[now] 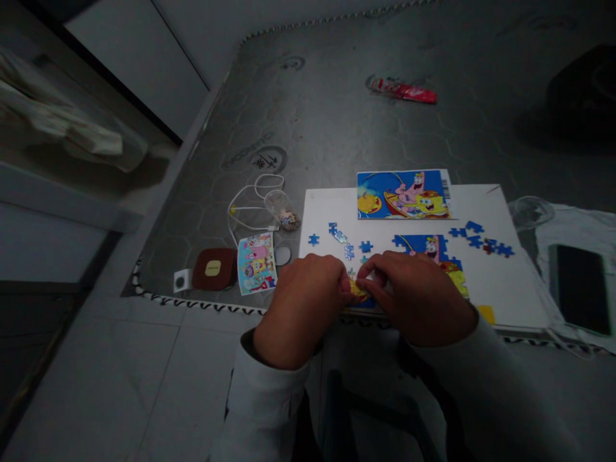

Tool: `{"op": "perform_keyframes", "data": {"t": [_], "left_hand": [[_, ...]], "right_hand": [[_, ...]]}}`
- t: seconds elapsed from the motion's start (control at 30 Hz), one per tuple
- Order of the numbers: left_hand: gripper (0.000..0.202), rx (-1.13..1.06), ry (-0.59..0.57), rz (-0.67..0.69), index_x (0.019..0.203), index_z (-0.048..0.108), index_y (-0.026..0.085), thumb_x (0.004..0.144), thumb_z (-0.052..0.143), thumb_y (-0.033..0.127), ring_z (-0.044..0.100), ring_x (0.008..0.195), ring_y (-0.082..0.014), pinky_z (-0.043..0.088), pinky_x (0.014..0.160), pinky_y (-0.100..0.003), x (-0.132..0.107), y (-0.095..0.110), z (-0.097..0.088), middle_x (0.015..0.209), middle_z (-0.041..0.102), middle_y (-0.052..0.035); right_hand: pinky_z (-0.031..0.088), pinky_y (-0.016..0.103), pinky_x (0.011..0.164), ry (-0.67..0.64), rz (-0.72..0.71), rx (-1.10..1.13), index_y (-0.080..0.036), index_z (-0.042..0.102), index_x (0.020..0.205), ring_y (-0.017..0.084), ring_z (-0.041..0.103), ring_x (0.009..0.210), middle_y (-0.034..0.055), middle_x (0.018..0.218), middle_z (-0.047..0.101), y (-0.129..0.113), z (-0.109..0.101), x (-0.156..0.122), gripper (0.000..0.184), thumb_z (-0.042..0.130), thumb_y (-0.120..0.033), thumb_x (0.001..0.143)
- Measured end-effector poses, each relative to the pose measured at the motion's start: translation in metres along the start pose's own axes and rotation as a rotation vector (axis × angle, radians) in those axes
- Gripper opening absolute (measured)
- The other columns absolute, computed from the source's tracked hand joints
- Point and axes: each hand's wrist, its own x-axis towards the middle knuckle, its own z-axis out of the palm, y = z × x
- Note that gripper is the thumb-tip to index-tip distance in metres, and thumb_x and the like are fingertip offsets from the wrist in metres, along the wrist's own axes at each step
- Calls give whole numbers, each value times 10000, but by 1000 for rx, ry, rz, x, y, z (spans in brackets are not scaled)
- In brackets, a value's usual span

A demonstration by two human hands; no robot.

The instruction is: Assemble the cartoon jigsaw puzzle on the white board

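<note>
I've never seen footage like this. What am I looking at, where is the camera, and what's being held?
This single view comes from a camera worn on a person's head, looking down at their own bare hands. The left hand and right hand meet over a yellow jigsaw piece, though which one grips it is hard to tell. They work at a white board lying on a mattress. On the board are a part-built SpongeBob jigsaw, loose blue pieces and a picture card.

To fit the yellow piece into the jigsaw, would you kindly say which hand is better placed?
Probably the right hand: it lies over the jigsaw, fingertips on the yellow piece; the left hand sits farther off.
</note>
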Motion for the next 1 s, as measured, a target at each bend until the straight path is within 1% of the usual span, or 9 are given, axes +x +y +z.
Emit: {"op": "perform_keyframes", "data": {"t": [0.13,0.27,0.37,0.47,0.6,0.7,0.77,0.87,1.0], "left_hand": [[160,15,-24,-12,755,701,246,835,652,376,573,625,-162,223,539,-303,-1,4,-3,711,685,2],[176,26,-14,-17,761,703,237,871,611,341,596,659,-167,245,553,-304,-5,5,-8,742,700,-12],[124,22,10,-65,766,702,267,832,687,371,609,677,-177,248,557,-301,-8,3,-11,755,709,12],[88,24,32,-110,787,699,294,786,753,362,621,700,-187,262,565,-299,-10,0,-15,775,716,40],[207,29,28,-104,924,687,300,761,799,359,646,760,-196,297,573,-293,-10,-2,-16,833,726,46],[341,38,29,-76,1044,662,316,744,818,364,654,789,-205,315,576,-290,-11,-1,-14,877,732,49],[384,56,34,-78,1077,655,330,736,827,365,657,783,-206,311,570,-293,-12,-2,-12,893,737,53],[323,83,67,-117,1039,669,338,752,812,365,663,779,-211,298,565,-302,-12,-5,-13,868,741,57],[221,68,119,-190,996,690,314,799,763,384,668,790,-207,325,586,-308,-12,-12,-17,857,747,41]], "right_hand": [[309,361,722,5,-18,-58,-230,690,871,220,622,770,7,790,681,-1,2,0,42,650,-218,876],[316,348,707,34,8,-67,-239,691,873,201,615,736,-6,784,690,2,-5,-2,44,648,-233,874],[328,348,708,13,46,-102,-245,691,886,195,604,725,-3,808,697,9,-13,-3,73,622,-267,896],[337,355,711,-43,45,-131,-251,691,904,191,592,703,-10,798,691,16,-17,-4,84,628,-306,897],[352,373,726,-135,8,-142,-267,691,949,206,608,721,-16,796,687,22,-14,-7,138,689,-364,851],[363,410,797,-175,-2,-142,-278,691,946,224,632,773,-18,795,687,21,-12,-8,132,702,-352,836],[364,419,805,-194,1,-145,-276,691,936,222,628,758,-15,793,687,19,-11,-7,120,699,-347,840],[364,414,780,-204,18,-142,-277,693,921,218,616,732,-11,801,691,15,-10,-6,104,689,-357,855],[363,422,782,-182,16,-143,-269,698,905,218,610,724,-4,790,693,12,-11,-5,118,657,-378,881]]}}
